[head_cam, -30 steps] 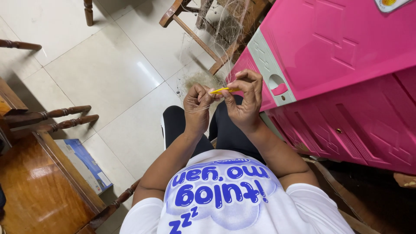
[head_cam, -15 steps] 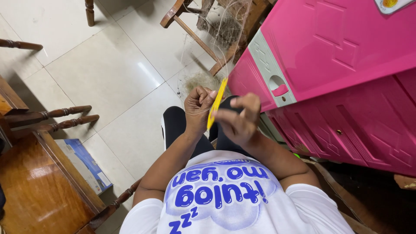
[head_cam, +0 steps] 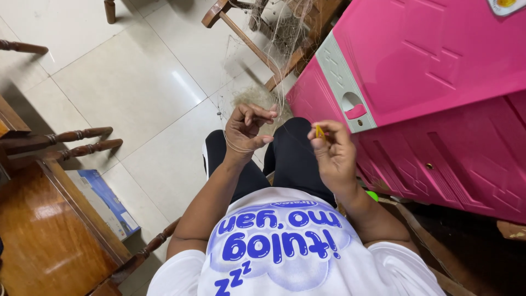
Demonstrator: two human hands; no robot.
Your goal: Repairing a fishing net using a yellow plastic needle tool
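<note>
My left hand (head_cam: pixel 246 127) is raised over my lap, its fingers pinched on thin pale netting (head_cam: pixel 274 60) that runs up to a wooden chair. A loose clump of the same net (head_cam: pixel 257 98) lies on the floor just beyond it. My right hand (head_cam: pixel 333 151) is closed around a small yellow netting needle (head_cam: pixel 319 131), of which only the tip shows above the fingers. The two hands are apart, a short gap between them. I sit in dark trousers and a white printed shirt.
A pink plastic cabinet (head_cam: pixel 433 82) stands close on the right. A wooden chair (head_cam: pixel 274 33) draped in net is ahead. A wooden table (head_cam: pixel 38 230), chair rungs (head_cam: pixel 71 140) and a blue box (head_cam: pixel 104 203) lie to the left on pale floor tiles.
The hands, held together around the yellow needle, have drawn apart. The right hand has pulled the needle down and right; most of it is now hidden in the fist.
</note>
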